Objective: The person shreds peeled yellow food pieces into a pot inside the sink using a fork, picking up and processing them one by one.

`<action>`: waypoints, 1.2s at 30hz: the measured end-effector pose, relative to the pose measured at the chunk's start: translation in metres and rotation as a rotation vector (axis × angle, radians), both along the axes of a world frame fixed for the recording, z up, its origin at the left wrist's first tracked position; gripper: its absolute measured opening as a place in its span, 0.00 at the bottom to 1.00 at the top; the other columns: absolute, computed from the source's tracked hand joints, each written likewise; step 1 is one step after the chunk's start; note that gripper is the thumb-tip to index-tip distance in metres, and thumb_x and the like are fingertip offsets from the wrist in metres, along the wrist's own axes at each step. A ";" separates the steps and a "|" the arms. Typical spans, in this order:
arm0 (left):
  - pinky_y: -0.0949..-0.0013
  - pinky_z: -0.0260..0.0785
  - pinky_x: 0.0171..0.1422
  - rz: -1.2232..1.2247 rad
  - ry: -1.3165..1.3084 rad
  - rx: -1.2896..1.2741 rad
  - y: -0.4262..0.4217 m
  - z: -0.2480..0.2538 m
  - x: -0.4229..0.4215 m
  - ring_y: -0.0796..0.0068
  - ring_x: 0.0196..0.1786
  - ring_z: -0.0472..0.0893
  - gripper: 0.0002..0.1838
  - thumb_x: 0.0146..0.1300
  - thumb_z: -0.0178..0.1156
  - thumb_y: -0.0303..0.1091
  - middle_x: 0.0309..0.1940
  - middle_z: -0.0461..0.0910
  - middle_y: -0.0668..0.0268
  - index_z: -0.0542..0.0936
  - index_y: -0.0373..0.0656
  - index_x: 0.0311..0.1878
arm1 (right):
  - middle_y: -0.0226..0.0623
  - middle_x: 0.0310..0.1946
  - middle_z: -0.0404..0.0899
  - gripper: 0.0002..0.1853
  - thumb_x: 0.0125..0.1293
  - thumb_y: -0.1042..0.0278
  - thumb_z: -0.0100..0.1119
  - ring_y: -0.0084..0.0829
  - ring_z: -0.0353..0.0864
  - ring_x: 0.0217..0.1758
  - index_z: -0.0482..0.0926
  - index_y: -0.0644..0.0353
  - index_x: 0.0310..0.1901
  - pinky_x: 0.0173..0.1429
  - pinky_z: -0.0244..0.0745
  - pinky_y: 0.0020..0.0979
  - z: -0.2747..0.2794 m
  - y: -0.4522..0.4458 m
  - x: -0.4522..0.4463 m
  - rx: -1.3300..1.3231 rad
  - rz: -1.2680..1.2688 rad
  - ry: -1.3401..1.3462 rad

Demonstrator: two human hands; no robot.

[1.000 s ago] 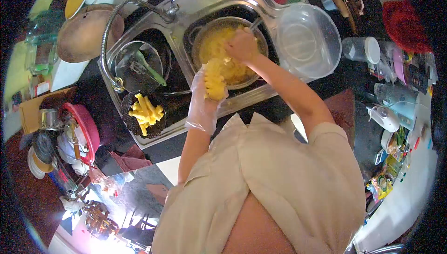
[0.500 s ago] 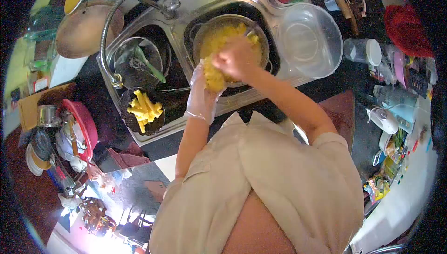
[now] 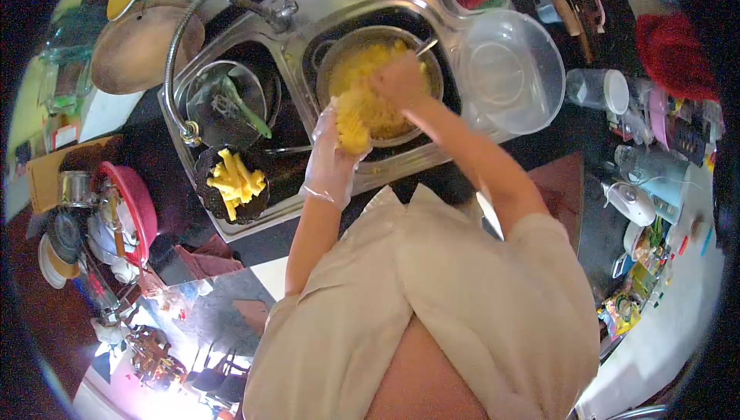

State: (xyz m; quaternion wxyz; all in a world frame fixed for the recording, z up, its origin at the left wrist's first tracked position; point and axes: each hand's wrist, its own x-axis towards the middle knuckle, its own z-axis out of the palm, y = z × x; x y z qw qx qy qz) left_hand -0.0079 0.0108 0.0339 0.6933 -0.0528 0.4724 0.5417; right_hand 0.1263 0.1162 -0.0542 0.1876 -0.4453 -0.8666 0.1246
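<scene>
My left hand [image 3: 331, 152], in a clear plastic glove [image 3: 325, 169], is cupped round a grooved yellow fruit [image 3: 353, 123], probably a peeled pineapple. The fingers bend in only as far as its thickness lets them; their tips are hidden from me behind it. The fruit sits at seven o'clock of the round pot [image 3: 438, 92], over the near rim, with loose yellow pieces [image 3: 385, 118] inside the pot beyond it.

My bare right hand [image 3: 399, 81] is over the pot, between one and two o'clock from the fruit. Its fingers are curled in, apparently round a metal tool [image 3: 426, 45] that juts out toward one o'clock; whether that end is blade or handle, I can't tell.

I judge the fruit to be fairly weighty for one palm, firm through the middle but soft along the ridges between its grooves, where a hard squeeze would bruise it or break bits off. Bare flesh ought to be wet and slick, more so against thin plastic. The best hold, I think, is low, at the seven o'clock end where my palm already backs it, with a broad, even grip and the fingers kept out of the grooved face.

At eight o'clock from the fruit, yellow strips [image 3: 237, 181] lie heaped in a dark basket [image 3: 258, 209].
</scene>
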 end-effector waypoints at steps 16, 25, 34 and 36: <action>0.69 0.77 0.26 0.055 -0.401 0.036 0.006 -0.024 -0.004 0.68 0.35 0.82 0.24 0.66 0.48 0.54 0.43 0.80 0.60 0.72 0.45 0.54 | 0.51 0.35 0.79 0.16 0.63 0.64 0.49 0.47 0.79 0.40 0.77 0.61 0.50 0.46 0.73 0.46 0.048 -0.070 0.008 -0.534 -0.246 0.068; 0.71 0.74 0.24 0.027 -0.147 0.015 0.024 -0.022 -0.007 0.73 0.31 0.81 0.18 0.65 0.52 0.51 0.39 0.81 0.66 0.75 0.50 0.50 | 0.47 0.33 0.80 0.15 0.60 0.64 0.49 0.48 0.81 0.34 0.77 0.56 0.48 0.39 0.76 0.48 0.053 -0.087 0.052 -0.470 -0.273 0.013; 0.68 0.78 0.31 -0.007 0.139 0.115 0.011 -0.027 0.014 0.72 0.38 0.82 0.20 0.64 0.53 0.50 0.42 0.80 0.66 0.74 0.45 0.51 | 0.50 0.36 0.80 0.15 0.59 0.70 0.47 0.45 0.81 0.39 0.75 0.58 0.48 0.42 0.75 0.46 0.075 -0.075 -0.004 -0.492 -0.285 -0.123; 0.69 0.76 0.34 -0.038 0.152 0.114 0.006 -0.035 0.005 0.72 0.40 0.81 0.20 0.66 0.50 0.48 0.43 0.80 0.66 0.73 0.44 0.52 | 0.49 0.37 0.80 0.15 0.59 0.70 0.47 0.45 0.81 0.40 0.75 0.61 0.48 0.42 0.76 0.46 0.074 -0.086 -0.008 -0.450 -0.234 -0.181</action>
